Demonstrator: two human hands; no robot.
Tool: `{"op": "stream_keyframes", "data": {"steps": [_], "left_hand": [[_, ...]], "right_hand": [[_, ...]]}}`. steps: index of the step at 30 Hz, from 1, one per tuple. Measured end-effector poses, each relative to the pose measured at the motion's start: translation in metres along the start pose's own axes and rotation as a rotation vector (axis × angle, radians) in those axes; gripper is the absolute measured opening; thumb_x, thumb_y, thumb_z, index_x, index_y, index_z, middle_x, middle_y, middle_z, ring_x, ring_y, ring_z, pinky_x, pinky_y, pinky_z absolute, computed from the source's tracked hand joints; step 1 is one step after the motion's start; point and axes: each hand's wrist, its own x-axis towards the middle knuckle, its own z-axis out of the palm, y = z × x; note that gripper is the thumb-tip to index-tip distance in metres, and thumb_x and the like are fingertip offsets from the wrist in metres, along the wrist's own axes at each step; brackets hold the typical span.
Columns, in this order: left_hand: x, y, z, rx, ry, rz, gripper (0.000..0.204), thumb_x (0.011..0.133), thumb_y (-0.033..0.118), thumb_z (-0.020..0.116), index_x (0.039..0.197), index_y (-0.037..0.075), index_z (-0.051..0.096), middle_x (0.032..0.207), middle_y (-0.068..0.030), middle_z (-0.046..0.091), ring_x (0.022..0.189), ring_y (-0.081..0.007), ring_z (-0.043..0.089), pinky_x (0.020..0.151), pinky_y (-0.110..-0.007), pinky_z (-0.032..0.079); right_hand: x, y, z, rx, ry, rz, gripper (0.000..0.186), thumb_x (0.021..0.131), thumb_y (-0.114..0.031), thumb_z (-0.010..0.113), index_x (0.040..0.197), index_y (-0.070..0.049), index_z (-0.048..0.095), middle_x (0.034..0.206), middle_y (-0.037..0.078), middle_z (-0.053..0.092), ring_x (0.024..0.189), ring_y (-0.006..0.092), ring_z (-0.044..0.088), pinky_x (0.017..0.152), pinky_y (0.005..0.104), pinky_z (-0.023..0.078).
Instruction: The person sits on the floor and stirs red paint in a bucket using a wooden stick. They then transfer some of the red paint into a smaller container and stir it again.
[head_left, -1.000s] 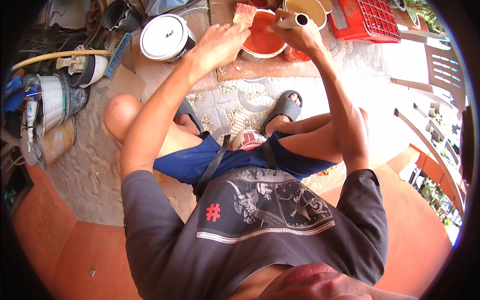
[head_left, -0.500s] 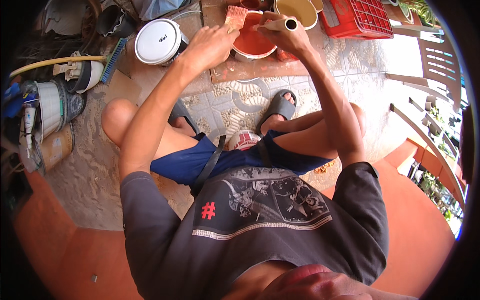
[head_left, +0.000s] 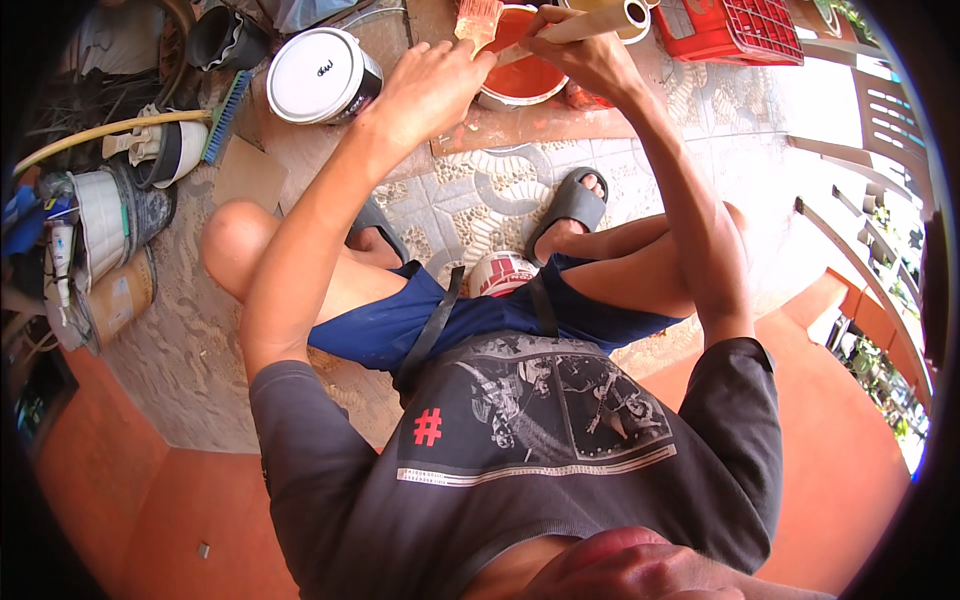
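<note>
“Gripping the paintbrush (head_left: 482,18) in our left hand (head_left: 425,88), we have its orange-coated bristles pointing away from us, by the left rim of the paint bucket (head_left: 522,102). We cannot tell whether they touch it. What do our right fingers have?”

“In our right hand (head_left: 590,60) they are curled round a pale cylinder (head_left: 600,21) with a hollow end. A pale strip (head_left: 512,56) shows between our hands, over the bucket; we cannot tell which tool it belongs to.”

“Where might we run into trouble?”

“Drips, first. The bristles look loaded and sit toward the bucket's edge, so surplus could fall on the brown board (head_left: 560,128) below rather than into the orange paint (head_left: 540,82).”

“And our grip?”

“Our left fingers close round the brush near its bristle end, so paint creeping down could make them slick and let it twist.”

“Anything beside us?”

“The white-lidded pail (head_left: 312,75) stands near our left wrist. If we swung that arm outward carelessly, we could knock it or smear its lid. Leaning a wrist on the bucket's rim could tip that too.”
</note>
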Motion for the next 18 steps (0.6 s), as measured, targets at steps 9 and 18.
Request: {"op": "stream_keyframes", "data": {"steps": [9, 18], "left_hand": [[-0.006, -0.005, 0.006, -0.01, 0.059, 0.019, 0.022, 0.088, 0.009, 0.062, 0.11, 0.005, 0.061, 0.102, -0.0143, 0.065, 0.095, -0.0349, 0.068, 0.083, -0.047, 0.054], [0.0, -0.004, 0.004, -0.003, 0.04, 0.035, 0.025, 0.09, 0.011, 0.063, 0.114, 0.006, 0.061, 0.103, -0.0146, 0.064, 0.099, -0.0341, 0.067, 0.086, -0.046, 0.054]], "right_hand": [[-0.002, 0.021, 0.004, -0.644, 0.039, 0.054, 0.024, 0.092, -0.026, 0.056, 0.09, -0.004, 0.065, 0.072, 0.023, 0.068, 0.066, 0.0422, 0.068, 0.058, 0.052, 0.053], [-0.001, 0.003, 0.006, 0.201, 0.037, -0.122, 0.022, 0.09, -0.021, 0.07, 0.108, -0.007, 0.07, 0.079, 0.01, 0.07, 0.072, 0.0198, 0.067, 0.067, 0.0343, 0.054]]}}
